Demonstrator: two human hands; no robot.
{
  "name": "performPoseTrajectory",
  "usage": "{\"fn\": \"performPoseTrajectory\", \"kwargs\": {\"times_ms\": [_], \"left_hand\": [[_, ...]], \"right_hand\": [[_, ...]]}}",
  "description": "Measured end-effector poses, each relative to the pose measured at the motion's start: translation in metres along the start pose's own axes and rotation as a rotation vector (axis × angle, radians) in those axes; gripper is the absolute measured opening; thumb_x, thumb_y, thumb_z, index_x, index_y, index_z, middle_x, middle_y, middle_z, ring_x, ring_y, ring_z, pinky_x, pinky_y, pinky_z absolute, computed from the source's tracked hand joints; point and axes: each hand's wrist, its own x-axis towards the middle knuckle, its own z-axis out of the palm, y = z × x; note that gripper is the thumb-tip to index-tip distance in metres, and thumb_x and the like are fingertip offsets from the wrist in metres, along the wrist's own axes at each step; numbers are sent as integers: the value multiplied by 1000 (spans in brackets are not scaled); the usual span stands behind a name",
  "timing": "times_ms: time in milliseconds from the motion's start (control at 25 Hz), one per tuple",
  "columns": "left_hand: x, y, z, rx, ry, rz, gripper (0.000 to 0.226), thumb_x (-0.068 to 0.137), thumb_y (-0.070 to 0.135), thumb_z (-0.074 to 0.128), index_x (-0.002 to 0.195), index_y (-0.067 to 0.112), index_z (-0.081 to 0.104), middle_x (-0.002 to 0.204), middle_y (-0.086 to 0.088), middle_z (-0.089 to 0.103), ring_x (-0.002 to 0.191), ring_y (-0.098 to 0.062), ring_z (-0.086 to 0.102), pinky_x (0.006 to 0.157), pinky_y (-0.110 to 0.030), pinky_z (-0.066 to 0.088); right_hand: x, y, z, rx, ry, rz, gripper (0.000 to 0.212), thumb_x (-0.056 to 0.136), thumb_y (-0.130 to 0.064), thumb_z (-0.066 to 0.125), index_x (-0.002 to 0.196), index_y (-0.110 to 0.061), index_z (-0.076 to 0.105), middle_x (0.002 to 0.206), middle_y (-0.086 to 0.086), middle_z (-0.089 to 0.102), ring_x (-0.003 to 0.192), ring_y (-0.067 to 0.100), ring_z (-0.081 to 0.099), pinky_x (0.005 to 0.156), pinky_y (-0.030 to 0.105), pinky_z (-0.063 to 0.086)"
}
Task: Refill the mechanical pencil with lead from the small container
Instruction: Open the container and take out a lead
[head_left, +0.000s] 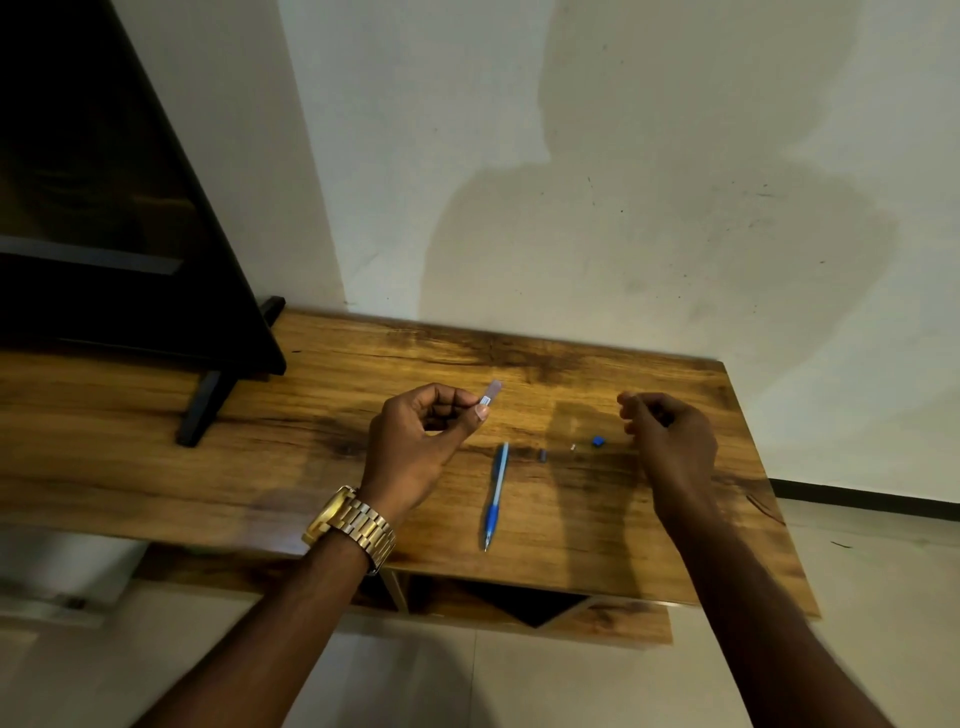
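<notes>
Wooden table (363, 364) lay under your hands. Your left hand (415, 447) pinched the small lead container (491, 392) above it; your right hand (670, 436) was loosely curled, whether holding lead I cannot tell. The blue mechanical pencil (496, 496) lay between them, a small blue cap (598, 441) nearby.

- The long tabletop of warm brown wood (322, 415) shows dark grain streaks and a faint sheen.
- The slim blue-and-clear plastic mechanical pencil (496, 493) looks smooth and glossy.
- The small translucent plastic lead container (491, 392) appears frosted.
- The gold-coloured metal link wristwatch (350, 522) shines, polished.
- The black flat screen (104, 182) is glossy.
- The off-white plastered wall (675, 156) looks matt and scuffed.
</notes>
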Motion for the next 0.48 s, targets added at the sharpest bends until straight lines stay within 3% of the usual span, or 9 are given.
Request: {"fn": "performPoseTrajectory", "kwargs": {"times_ms": [80,160,280,480], "left_hand": [[-2,3,2,-15,-11,-20,16,88,30,88,102,28,82,101,4,84,100,-18,80,92,-53,66],[-4,7,5,-66,-34,-44,16,89,24,87,104,25,81,100,1,84,97,-19,82,89,-53,68],[-8,18,12,-61,-61,-6,15,90,22,86,104,25,82,101,3,85,95,-15,82,88,-49,69],[-26,44,24,159,-73,138,14,90,32,85,103,33,82,101,17,83,96,-3,79,84,-28,66]], "right_hand": [[-4,-9,9,560,-75,152,33,109,-37,60,114,-11,80,97,6,82,98,27,75,83,37,60],[-12,-16,22,956,-238,295,60,112,-50,46,134,1,69,115,15,81,112,30,77,94,37,58],[-24,-20,40,1250,-415,387,83,108,-67,32,144,2,62,141,22,71,135,33,68,116,43,49],[-42,-25,57,1517,-510,417,104,101,-80,24,153,5,52,157,28,56,151,41,50,130,49,32]]}}
